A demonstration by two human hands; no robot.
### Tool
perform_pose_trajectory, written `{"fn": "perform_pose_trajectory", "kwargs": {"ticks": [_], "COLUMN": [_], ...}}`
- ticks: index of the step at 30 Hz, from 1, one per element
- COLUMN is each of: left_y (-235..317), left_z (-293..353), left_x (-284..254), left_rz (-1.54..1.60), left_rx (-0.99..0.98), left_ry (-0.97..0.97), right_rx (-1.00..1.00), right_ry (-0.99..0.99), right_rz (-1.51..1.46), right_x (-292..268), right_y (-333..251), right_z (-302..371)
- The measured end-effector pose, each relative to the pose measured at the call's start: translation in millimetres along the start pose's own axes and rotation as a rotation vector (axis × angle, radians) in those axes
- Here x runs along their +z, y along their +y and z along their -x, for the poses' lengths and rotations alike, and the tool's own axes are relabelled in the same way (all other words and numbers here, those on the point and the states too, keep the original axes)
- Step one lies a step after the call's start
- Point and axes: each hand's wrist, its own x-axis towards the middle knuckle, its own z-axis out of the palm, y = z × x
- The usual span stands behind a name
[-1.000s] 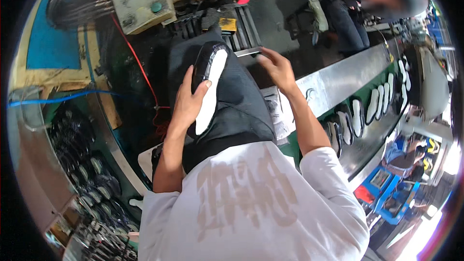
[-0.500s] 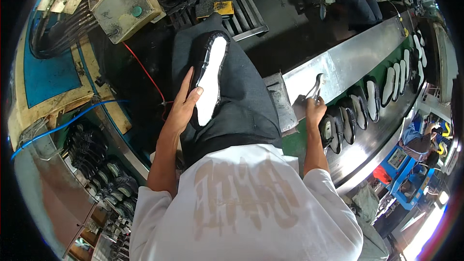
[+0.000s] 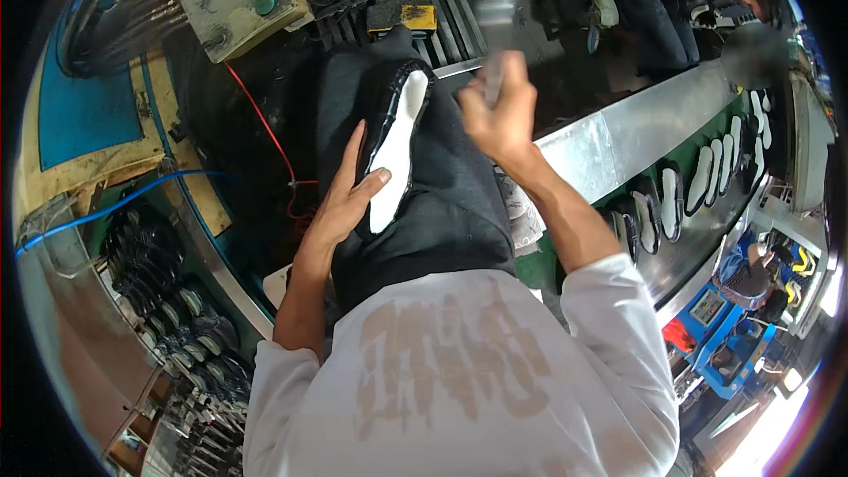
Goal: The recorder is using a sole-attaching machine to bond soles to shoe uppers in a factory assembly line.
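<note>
An unfinished black shoe (image 3: 405,137) lies on my dark-trousered thigh with its long white underside facing up. Along its rim the black edge looks gathered. My left hand (image 3: 343,199) grips its left side, the thumb pressed onto the white surface and the fingers along the outer wall. Raised to the right of the toe end, my right hand (image 3: 502,115) is closed round a metal hand tool (image 3: 496,13). Motion smears the tool's head, so its exact kind is unclear. The tool is apart from the shoe.
Several similar shoes (image 3: 671,203) stand in a row along the metal bench (image 3: 587,155) at right. More dark shoes (image 3: 190,318) fill the lower left. A control box (image 3: 243,4) with a green button is at upper left; a red cable (image 3: 261,115) runs below it. Another person (image 3: 658,18) is at upper right.
My right hand has swung from the bench, up and left with the tool, to near the shoe's toe end. My left hand keeps its hold on the shoe.
</note>
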Motion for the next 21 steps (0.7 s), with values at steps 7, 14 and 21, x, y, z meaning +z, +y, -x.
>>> {"fn": "perform_pose_trajectory", "kwargs": {"ticks": [7,14,21], "left_y": [-13,-24,-28], "left_z": [13,0,7], "left_x": [-11,-15,-12], "left_rz": [0.108,0.293,0.329], "left_rx": [0.044,0.04,0.005], "left_ry": [0.048,0.038,0.074], "right_rx": [-0.241,-0.085,0.009], "right_ry": [-0.187,-0.496,-0.633], "right_rz": [0.199,0.533,0.653], "right_x": [10,28,46], "right_y": [-13,11,20], "right_z": [-33,-32,-19]}}
